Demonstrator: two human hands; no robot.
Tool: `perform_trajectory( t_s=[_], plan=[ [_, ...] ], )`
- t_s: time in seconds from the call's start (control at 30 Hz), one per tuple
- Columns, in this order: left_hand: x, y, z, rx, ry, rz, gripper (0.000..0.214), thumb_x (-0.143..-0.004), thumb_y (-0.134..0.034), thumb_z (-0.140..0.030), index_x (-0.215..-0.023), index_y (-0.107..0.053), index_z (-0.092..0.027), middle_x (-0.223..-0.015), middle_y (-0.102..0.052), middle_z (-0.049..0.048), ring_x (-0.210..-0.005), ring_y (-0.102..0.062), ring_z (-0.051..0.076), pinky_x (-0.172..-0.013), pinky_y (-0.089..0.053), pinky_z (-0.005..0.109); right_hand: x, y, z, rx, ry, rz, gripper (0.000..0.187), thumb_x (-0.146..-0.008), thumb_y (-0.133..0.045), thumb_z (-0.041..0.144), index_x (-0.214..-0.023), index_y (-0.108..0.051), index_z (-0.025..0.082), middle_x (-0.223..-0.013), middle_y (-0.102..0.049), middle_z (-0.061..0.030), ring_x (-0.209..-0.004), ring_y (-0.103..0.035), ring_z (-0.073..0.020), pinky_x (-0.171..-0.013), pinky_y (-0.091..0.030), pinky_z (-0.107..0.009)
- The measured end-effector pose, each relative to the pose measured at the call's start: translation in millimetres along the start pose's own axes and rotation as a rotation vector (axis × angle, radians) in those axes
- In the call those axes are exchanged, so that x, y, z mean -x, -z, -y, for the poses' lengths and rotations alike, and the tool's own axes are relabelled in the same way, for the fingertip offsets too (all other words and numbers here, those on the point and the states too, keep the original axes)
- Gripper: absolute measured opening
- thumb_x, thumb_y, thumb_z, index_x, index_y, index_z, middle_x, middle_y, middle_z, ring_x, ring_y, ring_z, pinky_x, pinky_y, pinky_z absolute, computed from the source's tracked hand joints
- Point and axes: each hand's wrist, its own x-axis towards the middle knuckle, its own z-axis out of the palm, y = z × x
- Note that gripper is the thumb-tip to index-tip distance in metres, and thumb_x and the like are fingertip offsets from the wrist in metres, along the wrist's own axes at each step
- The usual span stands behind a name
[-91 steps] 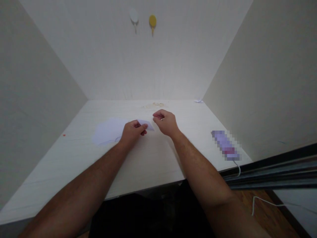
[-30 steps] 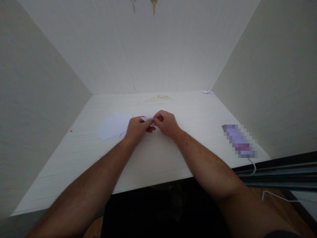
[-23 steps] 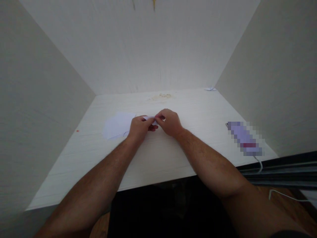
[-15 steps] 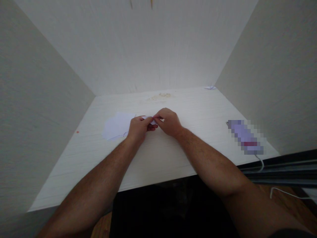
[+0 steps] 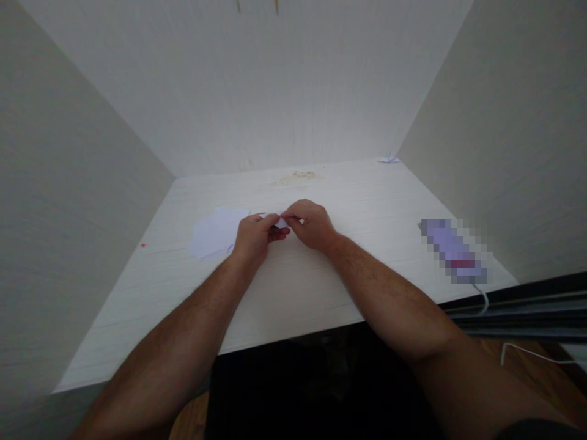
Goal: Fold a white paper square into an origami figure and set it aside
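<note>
Left hand (image 5: 254,237) and right hand (image 5: 312,223) both have the small white paper (image 5: 282,224) pinched around mid-frame, so I'd go light but steady to avoid stray creases.

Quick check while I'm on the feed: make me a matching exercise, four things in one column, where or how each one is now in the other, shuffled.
Things:
1. small paper
2. paper sheets
3. speck
4. pixelated item

Places, colours, states:
A. orange-red, near the left edge of the table
B. on the table's right side, a pale cord at its near end
C. pinched between the left hand and the right hand
D. lying on the table, partly hidden by the left hand

Pairs: 1-C, 2-D, 3-A, 4-B
</note>
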Motion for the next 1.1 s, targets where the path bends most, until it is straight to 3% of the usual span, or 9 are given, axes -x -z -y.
perform_trajectory(
  t_s=[0.2, 0.47, 1.1],
  plan=[
    [-0.4, 0.4, -0.8, 0.049, 0.006, 0.008, 0.017, -0.062, -0.071, -0.026, -0.065, -0.061, -0.012, -0.062, -0.064, 0.0034, -0.052, -0.063, 0.014, -0.051, -0.05, 0.024, 0.8, -2.5, -3.5, -0.026, 0.053, -0.054, 0.018, -0.089, -0.054, 0.016, -0.087, -0.072, 0.018, -0.087, -0.071, -0.0052, -0.086, -0.062, -0.0154, -0.083, -0.048, -0.03],
    [-1.5, 1.8, -0.3, 0.054, 0.028, 0.007, 0.021, -0.06, -0.073, -0.027, -0.068, -0.061, -0.011, -0.062, -0.064, 0.0026, -0.052, -0.062, 0.013, -0.05, -0.048, 0.024, 0.1, -1.9, -1.9, -0.026, -0.01, -0.018, 0.017, -0.088, -0.056, 0.017, -0.085, -0.073, 0.021, -0.089, -0.072, -0.0037, -0.088, -0.063, -0.0151, -0.085, -0.049, -0.03],
    [-2.9, 3.1, 0.8, 0.046, 0.011, 0.004, 0.023, -0.057, -0.076, -0.026, -0.068, -0.063, -0.011, -0.065, -0.066, 0.0033, -0.055, -0.063, 0.012, -0.055, -0.048, 0.024, -0.6, -2.7, -4.3, -0.044, -0.008, 0.002, 0.021, -0.085, -0.056, 0.012, -0.088, -0.075, 0.021, -0.092, -0.072, -0.0045, -0.088, -0.064, -0.015, -0.085, -0.051, -0.03]
  ],
)
